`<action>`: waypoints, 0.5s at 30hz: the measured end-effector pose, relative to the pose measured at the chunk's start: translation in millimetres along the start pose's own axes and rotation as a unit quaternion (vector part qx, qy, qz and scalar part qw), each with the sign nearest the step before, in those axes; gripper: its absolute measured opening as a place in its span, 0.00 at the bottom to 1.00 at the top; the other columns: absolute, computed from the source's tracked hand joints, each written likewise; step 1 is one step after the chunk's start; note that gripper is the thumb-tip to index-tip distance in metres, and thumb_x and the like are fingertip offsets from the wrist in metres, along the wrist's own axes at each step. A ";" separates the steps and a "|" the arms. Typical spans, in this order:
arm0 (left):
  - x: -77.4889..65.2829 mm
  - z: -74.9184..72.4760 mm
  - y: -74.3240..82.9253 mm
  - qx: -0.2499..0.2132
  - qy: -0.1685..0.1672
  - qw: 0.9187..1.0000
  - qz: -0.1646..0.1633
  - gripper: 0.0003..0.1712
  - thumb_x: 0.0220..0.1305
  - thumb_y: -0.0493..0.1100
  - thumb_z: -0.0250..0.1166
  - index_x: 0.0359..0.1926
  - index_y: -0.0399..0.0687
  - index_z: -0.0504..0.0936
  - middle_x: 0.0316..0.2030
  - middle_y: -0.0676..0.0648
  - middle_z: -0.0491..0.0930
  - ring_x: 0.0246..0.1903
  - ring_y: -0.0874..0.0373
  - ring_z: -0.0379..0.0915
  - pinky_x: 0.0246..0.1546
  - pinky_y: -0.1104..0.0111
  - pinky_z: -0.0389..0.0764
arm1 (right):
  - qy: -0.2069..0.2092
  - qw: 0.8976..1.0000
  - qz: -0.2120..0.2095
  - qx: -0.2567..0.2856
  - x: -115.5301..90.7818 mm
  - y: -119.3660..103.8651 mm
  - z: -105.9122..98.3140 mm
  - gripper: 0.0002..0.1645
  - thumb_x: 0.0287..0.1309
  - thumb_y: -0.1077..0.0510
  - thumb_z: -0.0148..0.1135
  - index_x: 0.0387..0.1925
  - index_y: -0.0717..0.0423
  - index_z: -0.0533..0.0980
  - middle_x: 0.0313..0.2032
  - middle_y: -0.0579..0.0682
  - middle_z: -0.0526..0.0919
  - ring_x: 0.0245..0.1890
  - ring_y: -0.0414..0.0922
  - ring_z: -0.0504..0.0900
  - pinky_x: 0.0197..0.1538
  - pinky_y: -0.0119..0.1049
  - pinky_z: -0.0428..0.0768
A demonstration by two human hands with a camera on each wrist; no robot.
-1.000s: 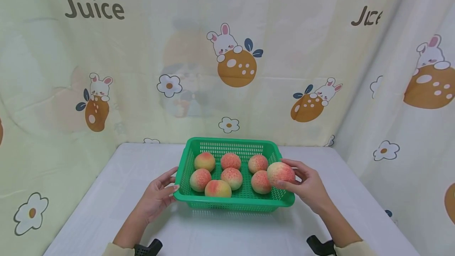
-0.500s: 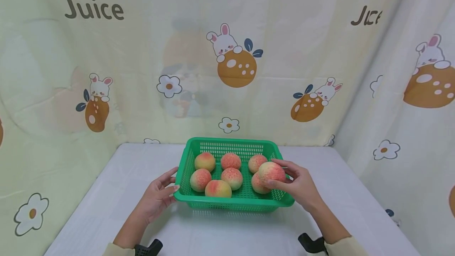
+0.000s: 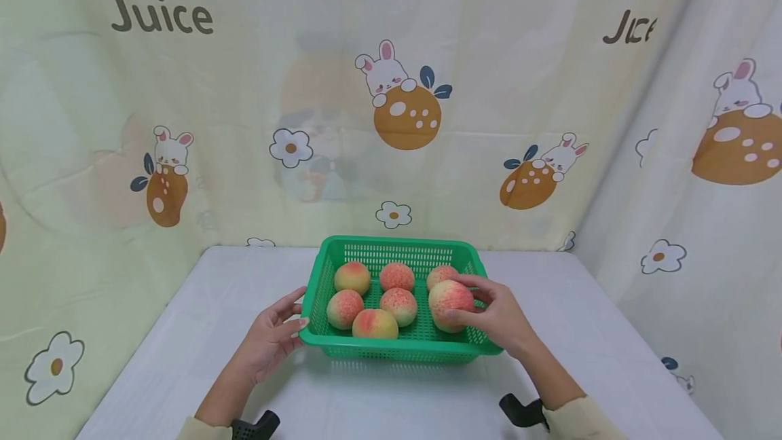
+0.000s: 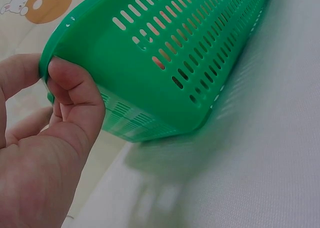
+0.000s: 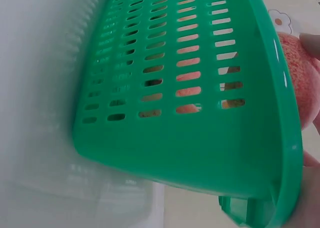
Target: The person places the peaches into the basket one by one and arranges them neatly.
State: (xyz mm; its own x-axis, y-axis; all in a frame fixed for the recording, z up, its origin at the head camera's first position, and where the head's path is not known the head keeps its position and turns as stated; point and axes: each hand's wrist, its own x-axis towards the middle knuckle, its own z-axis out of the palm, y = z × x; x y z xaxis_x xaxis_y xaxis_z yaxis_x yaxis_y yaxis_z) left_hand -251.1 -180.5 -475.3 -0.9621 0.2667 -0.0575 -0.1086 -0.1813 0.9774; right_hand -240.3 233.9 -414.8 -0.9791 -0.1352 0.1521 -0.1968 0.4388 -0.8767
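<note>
A green plastic basket (image 3: 403,347) with slotted walls stands on the table, with several red-and-yellow peaches inside, such as one at its front (image 3: 375,325). At the basket's left end, my left hand (image 3: 273,338) pinches the rim between thumb and fingers; the left wrist view shows the thumb (image 4: 75,82) against the rim. My right hand (image 3: 502,318) holds a larger peach (image 3: 451,304) over the right part of the basket. That peach hides another one beneath or behind it. In the right wrist view the held peach (image 5: 302,82) shows just past the rim, the hand mostly cut off.
A white cloth covers the table (image 3: 391,399) around the basket. Behind it hangs a printed curtain (image 3: 244,87), close to the table's back edge; another stretch (image 3: 672,209) runs along the right side.
My right hand has carried the held peach leftward and slightly down, from the basket's right rim to in front of the peaches on that side. The left hand and basket stayed put.
</note>
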 end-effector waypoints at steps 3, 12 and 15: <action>0.2 -0.5 -0.2 0.000 -0.002 1.000 0.002 0.41 0.71 0.34 0.64 0.80 0.51 0.58 0.53 0.46 0.72 0.47 0.58 0.80 0.49 0.67 0.87 | -0.014 1.000 0.004 -0.003 3.5 0.0 1.9 0.40 0.54 0.50 0.78 0.68 0.50 0.75 0.64 0.57 0.78 0.59 0.56 0.81 0.49 0.40 0.88; 0.7 -1.2 -0.7 -0.001 -0.004 1.000 0.001 0.41 0.70 0.36 0.64 0.80 0.51 0.58 0.54 0.45 0.72 0.47 0.58 0.80 0.49 0.66 0.87 | -0.069 0.997 -0.007 -0.020 18.1 2.8 10.4 0.38 0.51 0.45 0.80 0.65 0.41 0.79 0.62 0.50 0.81 0.54 0.51 0.82 0.50 0.39 0.85; 0.8 -1.2 -1.0 0.000 -0.004 1.000 0.001 0.42 0.70 0.36 0.64 0.80 0.51 0.58 0.54 0.46 0.72 0.47 0.59 0.80 0.50 0.66 0.87 | -0.085 0.996 -0.003 -0.035 21.1 2.8 13.3 0.38 0.50 0.43 0.80 0.63 0.41 0.79 0.59 0.49 0.83 0.51 0.48 0.83 0.52 0.39 0.85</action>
State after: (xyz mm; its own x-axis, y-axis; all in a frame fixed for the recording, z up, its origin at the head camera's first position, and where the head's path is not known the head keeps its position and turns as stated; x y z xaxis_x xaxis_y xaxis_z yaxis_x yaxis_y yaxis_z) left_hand -252.1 -181.2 -476.6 -0.9600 0.2746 -0.0543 -0.1073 -0.1821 0.9774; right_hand -260.9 220.5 -420.1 -0.9563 -0.2835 0.0718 -0.2110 0.4984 -0.8409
